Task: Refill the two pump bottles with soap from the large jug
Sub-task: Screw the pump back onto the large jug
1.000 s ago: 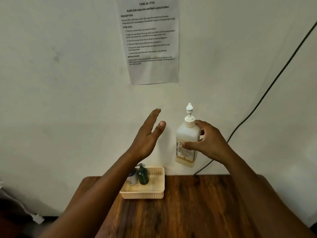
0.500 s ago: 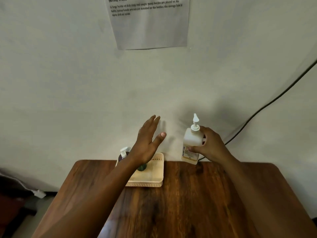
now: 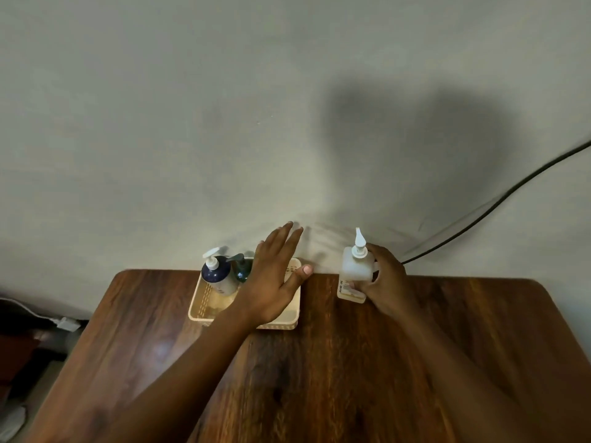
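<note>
Item one: my right hand (image 3: 385, 282), fingers wrapped round a white pump bottle (image 3: 355, 274). I hold it by its far side, near the back edge of the wooden table (image 3: 351, 378). The bottle is tilted slightly, nozzle pointing up toward the wall (image 3: 160, 123); its label sits low on the body, print too small to read. Whether its base touches the tabletop I cannot tell.

Item two: my left hand (image 3: 275, 282), flat and spread, fingers extended, gripping nothing. It hovers over the cream basket (image 3: 200, 310), covering much of the basket's right half, thumb reaching out past the right rim.

Item three: the cream basket itself, perforated sides, at the back of the table against the wall, left of the white pump bottle and apart from it.

Item four: a dark blue pump bottle (image 3: 217, 276) with a white pump head, upright in the basket's back left corner.

Item five: a dark green bottle (image 3: 242, 270) with a dark pump, just beside the blue one on its right, also in the basket, partly hidden by my left hand.

Item six: a black cable (image 3: 495, 203), running down the wall from the upper right toward the table's back edge behind my right hand.

Item seven: a soft shadow on the wall above both hands.

No large jug is identifiable to me among these.
</note>
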A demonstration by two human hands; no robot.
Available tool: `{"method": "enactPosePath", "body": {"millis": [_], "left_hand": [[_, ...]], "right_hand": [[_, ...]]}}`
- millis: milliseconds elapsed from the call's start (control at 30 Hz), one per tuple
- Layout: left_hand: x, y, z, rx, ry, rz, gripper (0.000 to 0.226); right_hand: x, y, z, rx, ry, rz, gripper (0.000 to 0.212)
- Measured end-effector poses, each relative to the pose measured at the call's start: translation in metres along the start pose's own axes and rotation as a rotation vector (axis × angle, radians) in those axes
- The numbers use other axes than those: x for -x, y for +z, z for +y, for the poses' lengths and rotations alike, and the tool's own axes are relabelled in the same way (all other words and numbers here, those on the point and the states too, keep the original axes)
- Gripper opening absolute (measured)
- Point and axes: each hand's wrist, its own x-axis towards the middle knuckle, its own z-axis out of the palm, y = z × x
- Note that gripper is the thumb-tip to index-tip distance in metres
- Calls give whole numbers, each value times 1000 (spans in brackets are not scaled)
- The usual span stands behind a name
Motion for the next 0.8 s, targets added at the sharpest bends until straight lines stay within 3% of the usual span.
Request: {"method": "enactPosePath", "body": {"millis": [300,800], "left_hand": [[-4,37,-37,-86,12,-20,73],[-7,52,-55,-95,3,-30,73]], "right_hand": [[-8,38,47,21,47,39,87],[-19,56,68,78,62,99,84]]}}
